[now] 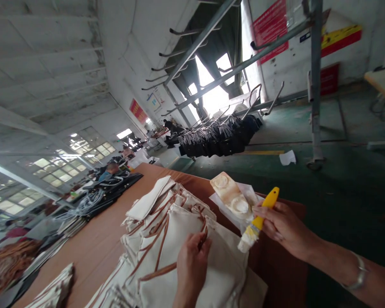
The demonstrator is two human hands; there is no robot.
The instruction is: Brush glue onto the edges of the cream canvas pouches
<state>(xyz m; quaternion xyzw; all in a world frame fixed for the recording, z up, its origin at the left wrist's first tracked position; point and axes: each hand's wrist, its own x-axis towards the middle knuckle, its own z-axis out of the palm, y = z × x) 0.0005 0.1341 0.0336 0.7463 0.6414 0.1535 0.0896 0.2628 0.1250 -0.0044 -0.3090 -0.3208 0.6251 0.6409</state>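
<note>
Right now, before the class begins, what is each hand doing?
Left hand: fingers closed, seemingly pinching a brown strap.
Right hand: closed around a yellow-handled brush, its bristles pointing down.

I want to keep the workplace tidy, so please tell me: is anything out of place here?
A white scrap lies on the green floor near the rack wheel, apparently dropped. The yellow brush has thickly caked bristles, probably from use.

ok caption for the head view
Left hand at brown trim of stacked cream fabric pieces, right hand holding a yellow paintbrush.
</note>
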